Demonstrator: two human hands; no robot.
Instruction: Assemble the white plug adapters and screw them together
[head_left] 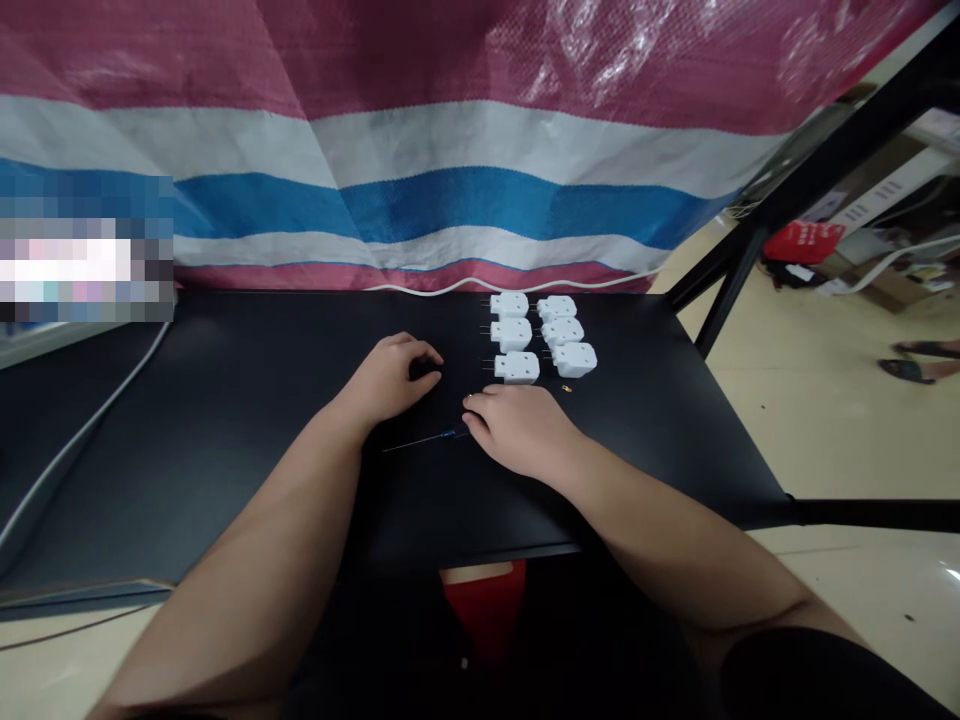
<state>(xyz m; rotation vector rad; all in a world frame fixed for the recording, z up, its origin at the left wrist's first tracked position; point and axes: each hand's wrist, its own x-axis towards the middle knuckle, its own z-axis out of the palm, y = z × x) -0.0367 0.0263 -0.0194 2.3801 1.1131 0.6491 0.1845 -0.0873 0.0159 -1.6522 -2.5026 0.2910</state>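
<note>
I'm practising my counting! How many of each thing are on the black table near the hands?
White plug adapters: 6
Small blue-handled screwdriver: 1
Tiny brass-coloured bits: 2
Total: 9

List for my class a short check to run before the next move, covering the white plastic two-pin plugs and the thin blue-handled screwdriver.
1. Six white plastic two-pin plugs in two columns: ok.
2. Pins all facing left: ok.
3. Thin blue-handled screwdriver at the right hand: ok.
4. Small brass part lying apart from the plugs: ok.
5. Left hand empty: cannot tell, fingers curled down.
</note>
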